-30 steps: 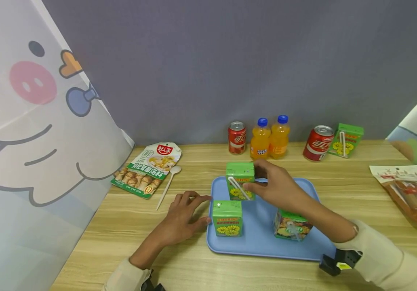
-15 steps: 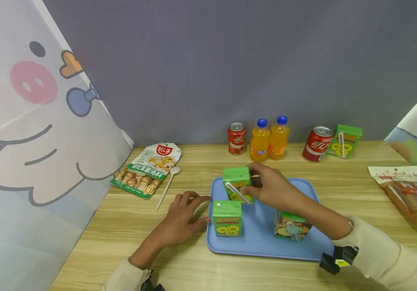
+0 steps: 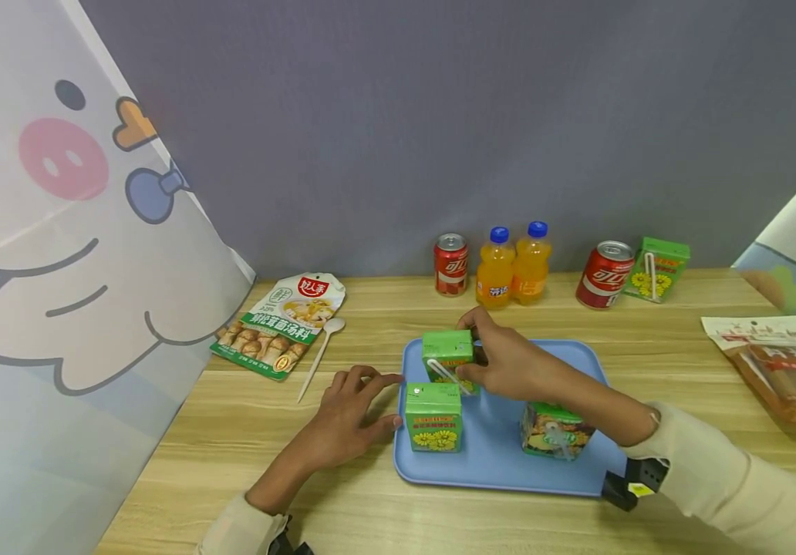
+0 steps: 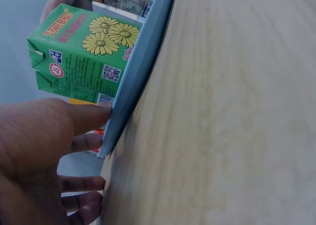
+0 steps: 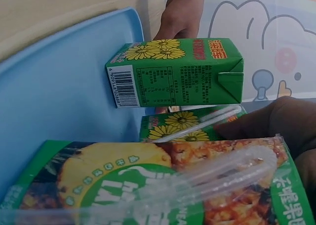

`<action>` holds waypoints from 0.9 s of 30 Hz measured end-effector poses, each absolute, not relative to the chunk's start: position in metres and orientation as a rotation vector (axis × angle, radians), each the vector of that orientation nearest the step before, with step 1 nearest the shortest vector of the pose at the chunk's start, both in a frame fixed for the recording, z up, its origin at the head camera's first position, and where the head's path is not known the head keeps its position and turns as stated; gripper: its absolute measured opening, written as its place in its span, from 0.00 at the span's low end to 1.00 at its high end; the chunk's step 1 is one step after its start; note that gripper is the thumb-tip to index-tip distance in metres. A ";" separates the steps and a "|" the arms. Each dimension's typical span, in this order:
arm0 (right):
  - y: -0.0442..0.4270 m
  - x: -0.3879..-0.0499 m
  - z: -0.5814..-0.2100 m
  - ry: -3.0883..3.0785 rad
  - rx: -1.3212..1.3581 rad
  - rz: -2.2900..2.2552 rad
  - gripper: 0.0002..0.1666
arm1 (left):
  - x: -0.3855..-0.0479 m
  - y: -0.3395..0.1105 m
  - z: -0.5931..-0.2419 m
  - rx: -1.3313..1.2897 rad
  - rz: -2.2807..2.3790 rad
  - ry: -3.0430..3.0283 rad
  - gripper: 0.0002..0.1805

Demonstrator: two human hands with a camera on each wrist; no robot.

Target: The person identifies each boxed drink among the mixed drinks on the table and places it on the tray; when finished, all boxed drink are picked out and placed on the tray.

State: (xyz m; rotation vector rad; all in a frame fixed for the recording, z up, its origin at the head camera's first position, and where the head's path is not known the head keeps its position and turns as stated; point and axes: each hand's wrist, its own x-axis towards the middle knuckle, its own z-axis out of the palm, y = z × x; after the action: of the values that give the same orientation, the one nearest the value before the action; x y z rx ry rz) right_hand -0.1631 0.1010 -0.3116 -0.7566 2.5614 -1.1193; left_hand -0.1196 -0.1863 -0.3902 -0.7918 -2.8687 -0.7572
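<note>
My right hand [image 3: 512, 362] pinches a green drink carton with a straw [image 3: 448, 356] over the back left of the blue tray [image 3: 495, 462], thumb on its front. Just in front of it a second green carton [image 3: 433, 420] stands upright at the tray's left. In the right wrist view that carton [image 5: 182, 71] appears beyond the pineapple-print carton [image 5: 118, 185]. My left hand [image 3: 344, 422] has its fingers spread, thumb and forefinger at the tray's left rim; the left wrist view shows the thumb [image 4: 94, 117] against the rim.
Behind the tray stand a red can [image 3: 451, 266], two orange bottles [image 3: 495, 270], another can [image 3: 605, 276] and a green carton [image 3: 656, 270]. A mushroom packet [image 3: 280, 324] and white spoon [image 3: 320, 358] lie left. A brown food packet [image 3: 787, 378] lies right.
My right hand and its carton have moved toward me and slightly left, down behind the front left carton. My left hand has stayed at the rim.
</note>
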 end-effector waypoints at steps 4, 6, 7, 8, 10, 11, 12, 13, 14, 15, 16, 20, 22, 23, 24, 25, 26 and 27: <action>0.100 -0.165 -0.311 2.528 -0.782 -1.072 0.27 | -0.120 -0.186 -0.390 -0.793 -0.756 -2.869 0.31; 0.100 -0.166 -0.311 2.517 -0.786 -1.051 0.26 | -0.120 -0.186 -0.390 -0.790 -0.756 -2.873 0.30; 0.100 -0.166 -0.310 2.515 -0.783 -1.041 0.26 | -0.120 -0.186 -0.390 -0.788 -0.756 -2.874 0.30; 0.099 -0.166 -0.310 2.511 -0.778 -1.038 0.25 | -0.120 -0.186 -0.390 -0.787 -0.756 -2.876 0.30; 0.099 -0.166 -0.309 2.511 -0.770 -1.025 0.25 | -0.120 -0.186 -0.390 -0.784 -0.755 -2.877 0.30; 0.099 -0.166 -0.309 2.518 -0.770 -1.009 0.25 | -0.120 -0.186 -0.390 -0.781 -0.756 -2.880 0.30; 0.100 -0.166 -0.308 2.526 -0.771 -0.991 0.25 | -0.120 -0.186 -0.390 -0.779 -0.757 -2.882 0.30; 0.100 -0.166 -0.308 2.534 -0.774 -0.974 0.25 | -0.120 -0.186 -0.390 -0.777 -0.758 -2.882 0.30; 0.100 -0.166 -0.307 2.543 -0.781 -0.954 0.25 | -0.120 -0.186 -0.390 -0.774 -0.759 -2.884 0.30; 0.100 -0.166 -0.306 2.555 -0.787 -0.931 0.25 | -0.120 -0.186 -0.390 -0.771 -0.759 -2.885 0.30; 0.101 -0.166 -0.306 2.564 -0.792 -0.913 0.24 | -0.120 -0.186 -0.390 -0.768 -0.759 -2.888 0.30; 0.102 -0.166 -0.306 2.575 -0.796 -0.891 0.24 | -0.120 -0.186 -0.390 -0.771 -0.760 -2.890 0.30; 0.102 -0.166 -0.306 2.576 -0.799 -0.893 0.24 | -0.120 -0.186 -0.389 -0.773 -0.761 -2.889 0.30; 0.103 -0.166 -0.306 2.578 -0.804 -0.890 0.24 | -0.120 -0.186 -0.389 -0.774 -0.761 -2.888 0.30; 0.104 -0.166 -0.306 2.580 -0.810 -0.889 0.24 | -0.120 -0.186 -0.389 -0.774 -0.760 -2.887 0.30; 0.104 -0.166 -0.306 2.584 -0.820 -0.885 0.24 | -0.120 -0.186 -0.389 -0.774 -0.758 -2.885 0.30; 0.105 -0.165 -0.306 2.590 -0.830 -0.881 0.24 | -0.120 -0.186 -0.389 -0.774 -0.756 -2.884 0.30; 0.105 -0.165 -0.305 2.600 -0.841 -0.871 0.24 | -0.120 -0.186 -0.389 -0.775 -0.756 -2.883 0.30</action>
State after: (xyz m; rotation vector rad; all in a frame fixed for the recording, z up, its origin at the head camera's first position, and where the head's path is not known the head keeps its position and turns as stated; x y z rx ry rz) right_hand -0.1651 0.1055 -0.3054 -0.8411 2.5999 -0.8710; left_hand -0.1204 -0.1859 -0.3891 -0.7750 -2.8832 -0.7558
